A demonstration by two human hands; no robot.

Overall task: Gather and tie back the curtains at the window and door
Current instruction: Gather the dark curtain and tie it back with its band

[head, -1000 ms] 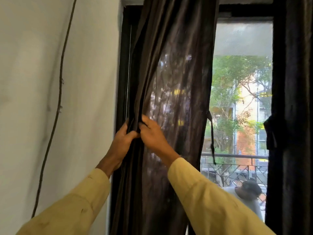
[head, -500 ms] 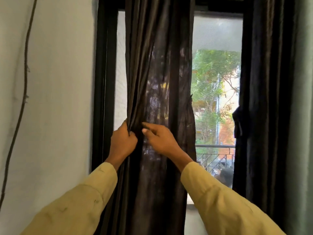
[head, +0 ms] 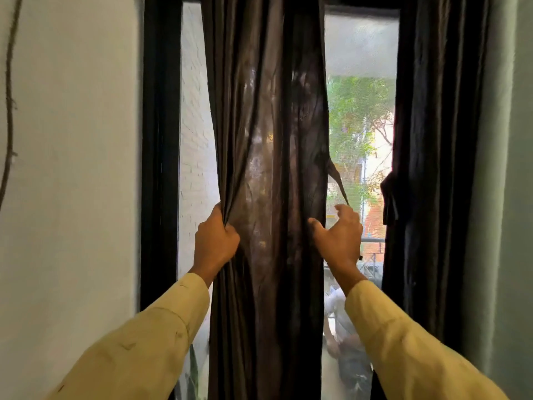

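Observation:
A dark brown sheer curtain [head: 268, 140] hangs down the middle of the window. My left hand [head: 216, 241] is clenched on its left edge, bunching the folds. My right hand [head: 339, 235] is at the curtain's right edge, fingers spread and curled, thumb against the fabric. A thin tie strap [head: 337, 177] hangs from that edge and ends at my right fingertips. A second dark curtain [head: 432, 168] is gathered at the right, with a tie knot [head: 389, 197] on its inner side.
The black window frame [head: 160, 140] stands left of the curtain, next to a pale wall [head: 72, 197] with a thin cable [head: 8, 111]. Outside are trees, a railing and a person below. A grey-green wall [head: 516, 197] borders the right.
My right hand has moved from beside my left hand across to the curtain's right edge near the strap. My left hand stays clenched on the left edge. The view has shifted right.

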